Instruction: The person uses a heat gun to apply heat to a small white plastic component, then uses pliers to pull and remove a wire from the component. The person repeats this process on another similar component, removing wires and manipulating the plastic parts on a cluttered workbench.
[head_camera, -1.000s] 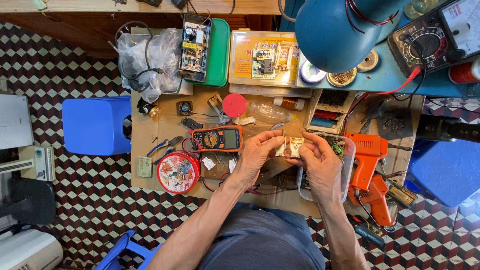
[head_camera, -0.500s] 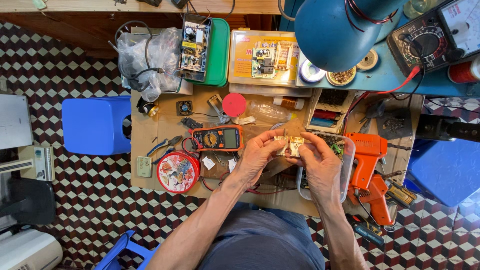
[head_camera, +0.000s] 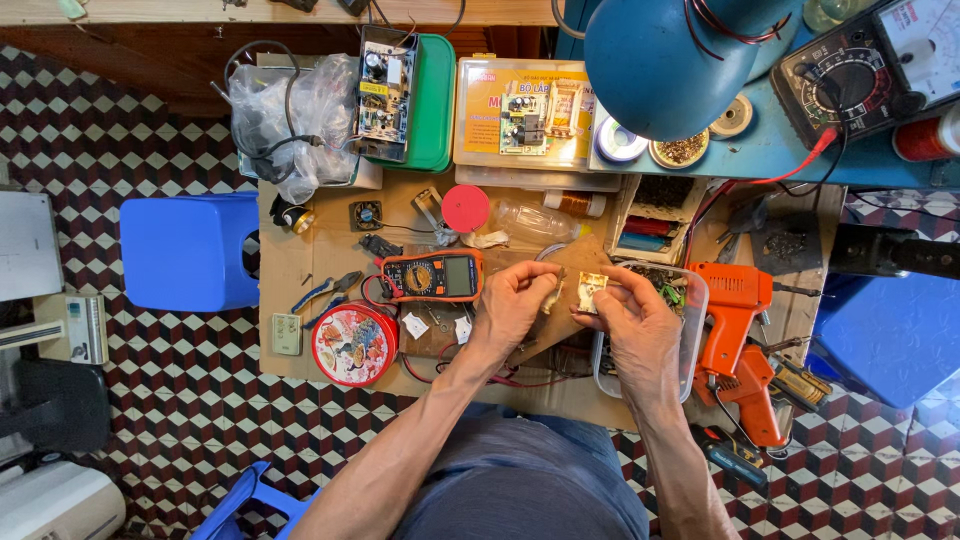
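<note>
My left hand (head_camera: 515, 303) and my right hand (head_camera: 632, 318) meet over the low wooden workbench (head_camera: 300, 255). Between their fingertips they pinch a small pale circuit board (head_camera: 588, 290), held just above a brown wooden board (head_camera: 578, 258). The left fingers grip the board's left edge, the right thumb and forefinger its right side. An orange and black multimeter (head_camera: 432, 276) lies just left of my left hand. A clear plastic tub of small parts (head_camera: 680, 292) sits under my right hand.
An orange soldering gun (head_camera: 735, 335) lies to the right. A round red tin (head_camera: 355, 344), pliers (head_camera: 320, 292), a red cap (head_camera: 465, 208), a clear bottle (head_camera: 535, 220) and a blue lamp shade (head_camera: 665, 60) are around. A blue stool (head_camera: 188, 250) stands left.
Both hands stay together over the bench. The fingers have shifted slightly on the small board, which remains in the same place.
</note>
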